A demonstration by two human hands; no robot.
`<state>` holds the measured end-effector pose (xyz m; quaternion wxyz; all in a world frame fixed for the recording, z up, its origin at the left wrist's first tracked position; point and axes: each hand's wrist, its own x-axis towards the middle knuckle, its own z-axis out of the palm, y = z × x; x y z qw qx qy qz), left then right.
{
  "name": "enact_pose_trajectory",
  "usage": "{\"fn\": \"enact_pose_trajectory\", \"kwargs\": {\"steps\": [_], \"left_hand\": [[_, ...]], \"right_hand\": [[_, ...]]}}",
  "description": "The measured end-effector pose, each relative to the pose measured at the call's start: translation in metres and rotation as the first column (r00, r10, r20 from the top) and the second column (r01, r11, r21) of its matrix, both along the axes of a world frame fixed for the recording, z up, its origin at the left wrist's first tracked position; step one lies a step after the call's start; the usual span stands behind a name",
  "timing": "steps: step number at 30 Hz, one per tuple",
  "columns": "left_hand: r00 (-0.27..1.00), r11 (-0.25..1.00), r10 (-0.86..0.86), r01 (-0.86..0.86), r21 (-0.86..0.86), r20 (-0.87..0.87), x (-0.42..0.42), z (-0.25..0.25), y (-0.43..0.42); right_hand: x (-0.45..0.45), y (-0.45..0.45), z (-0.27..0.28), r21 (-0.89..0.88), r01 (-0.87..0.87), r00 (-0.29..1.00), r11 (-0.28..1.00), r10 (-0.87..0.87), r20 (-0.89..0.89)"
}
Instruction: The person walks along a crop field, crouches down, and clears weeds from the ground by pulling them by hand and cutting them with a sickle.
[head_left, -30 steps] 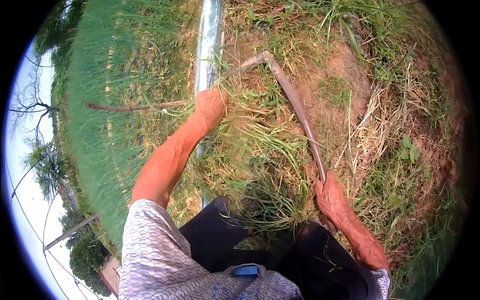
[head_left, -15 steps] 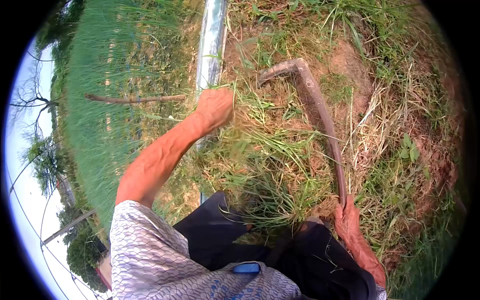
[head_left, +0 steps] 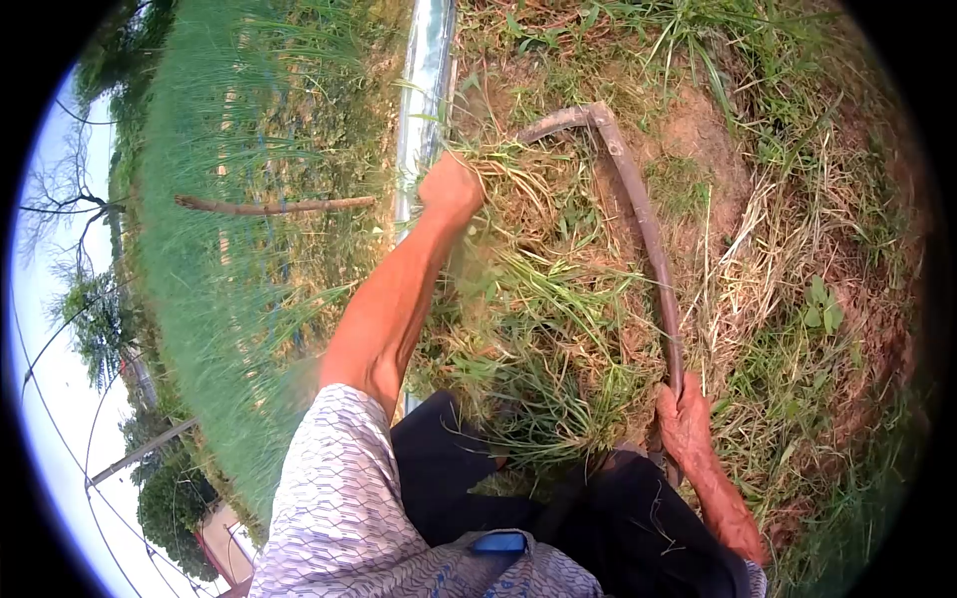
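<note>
My left hand [head_left: 452, 189] is closed in a fist at the edge of the cut grass, beside a shiny strip. Grass stems [head_left: 513, 171] stick out by its knuckles, though its fingertips are hidden. Low on the right, my right hand [head_left: 686, 419] wraps round the lower end of a long, dark wooden-handled sickle [head_left: 643, 214]. Its handle runs up to a sharp bend, and from there the short curved head [head_left: 558, 124] points left, its tip among grass close to my left hand. Loose and flattened grass [head_left: 548, 284] covers the ground between both hands.
A long shiny plastic-like strip [head_left: 426, 70] runs up along the left of the grass. Beyond it a wooden stick [head_left: 279, 206] stands out before rows of green crop [head_left: 189, 239]. Bare soil [head_left: 703, 130] shows at right. My dark-trousered knees [head_left: 439, 458] are below.
My left hand has moved up and slightly right, its arm stretched further forward. The sickle and my right hand have shifted slightly upward.
</note>
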<state>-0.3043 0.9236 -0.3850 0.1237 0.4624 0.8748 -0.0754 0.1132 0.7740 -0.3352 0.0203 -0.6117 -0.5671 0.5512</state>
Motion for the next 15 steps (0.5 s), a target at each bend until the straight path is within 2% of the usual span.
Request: {"fn": "enact_pose_trajectory", "kwargs": {"steps": [2, 4, 5, 7, 8, 9, 10, 11, 12, 14, 15], "left_hand": [[0.999, 0.999, 0.038, -0.038, 0.001, 0.03, -0.004, 0.004, 0.007], [0.988, 0.987, -0.115, 0.125, -0.1, 0.104, -0.034, -0.012, 0.009], [0.957, 0.958, -0.268, 0.277, -0.076, 0.11, -0.054, -0.028, 0.006], [0.945, 0.943, -0.317, 0.324, -0.076, 0.085, -0.059, -0.032, 0.009], [0.826, 0.793, -0.564, 0.537, -0.287, -0.015, -0.057, -0.026, 0.012], [0.611, 0.57, -0.789, 0.685, -0.454, -0.068, -0.057, -0.022, 0.014], [0.613, 0.572, -0.787, 0.683, -0.453, -0.07, -0.038, 0.001, 0.016], [0.791, 0.784, -0.57, 0.605, -0.141, 0.224, -0.01, 0.023, 0.016], [0.759, 0.934, -0.339, 0.344, 0.1, 0.557, 0.016, 0.037, 0.018], [0.672, 0.781, -0.402, 0.606, -0.149, 0.622, 0.067, 0.036, 0.029], [0.661, 0.81, -0.253, 0.544, -0.218, 0.707, 0.096, 0.045, 0.017]], "right_hand": [[-0.005, 0.007, 0.006, -0.023, 0.017, 1.0, 1.0, -0.017, 0.011], [-0.007, 0.008, 0.008, -0.104, 0.064, 0.998, 0.993, -0.066, -0.013], [-0.005, 0.005, 0.008, -0.111, 0.06, 0.998, 0.992, -0.062, -0.009], [-0.003, 0.004, 0.001, -0.086, 0.082, 0.996, 0.993, -0.085, -0.037], [-0.001, 0.006, 0.001, -0.078, 0.08, 0.996, 0.994, -0.083, -0.037], [0.0, 0.005, 0.001, -0.085, 0.088, 0.995, 0.992, -0.091, -0.032], [0.0, 0.004, 0.001, -0.093, 0.095, 0.995, 0.991, -0.098, -0.028], [-0.001, 0.006, 0.004, -0.094, 0.09, 0.995, 0.991, -0.094, -0.029], [-0.003, 0.009, 0.011, -0.113, 0.127, 0.99, 0.985, -0.134, -0.053], [-0.003, 0.01, 0.012, -0.128, 0.137, 0.985, 0.982, -0.149, -0.082], [0.004, 0.006, 0.007, -0.062, 0.131, 0.988, 0.989, -0.135, -0.073]]}}
